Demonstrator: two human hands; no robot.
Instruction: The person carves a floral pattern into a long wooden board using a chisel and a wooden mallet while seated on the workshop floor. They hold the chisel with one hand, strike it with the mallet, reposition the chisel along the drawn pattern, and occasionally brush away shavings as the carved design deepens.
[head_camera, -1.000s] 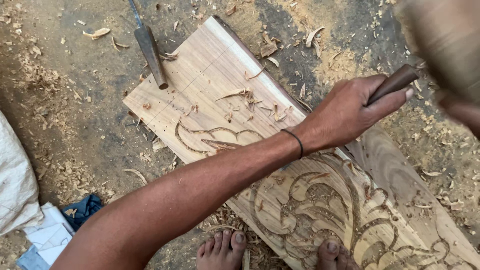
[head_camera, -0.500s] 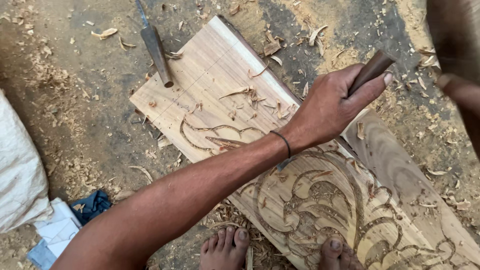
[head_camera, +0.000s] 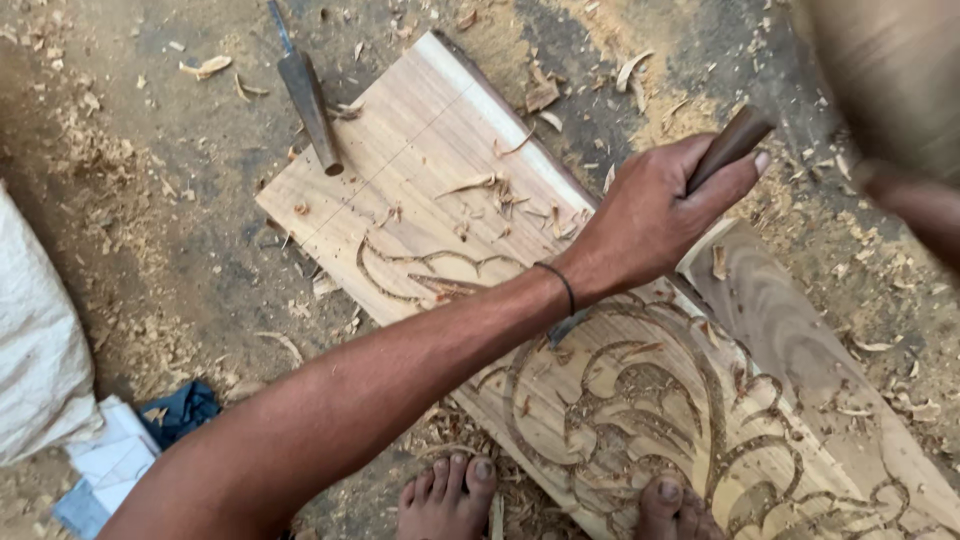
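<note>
1. Across the wooden plank (head_camera: 430, 130) on the dirt floor — my left hand (head_camera: 650, 215), fingers wrapped tight round the dark handle of a chisel (head_camera: 728, 148).
2. Chisel: long axis runs diagonally, handle end up toward the upper right, blade end slanting down to the lower left under my wrist, where a bit of metal meets the carved scrollwork (head_camera: 650, 400). Thumb lies along the handle near its top.
3. Black band (head_camera: 560, 285) round my left wrist.
4. My right hand (head_camera: 915, 205): a blur at the right edge, below a large blurred brown shape (head_camera: 890, 70); I cannot tell whether its fingers are apart or together.
5. Second chisel (head_camera: 308, 95) — lying loose at the plank's upper-left corner, handle end on the wood, metal shank pointing up and away.
6. Wood shavings (head_camera: 500, 190) scattered on the plank's uncarved half.
7. My bare toes (head_camera: 445, 495) at the plank's near edge.
8. White sack (head_camera: 40, 350) at far left.
</note>
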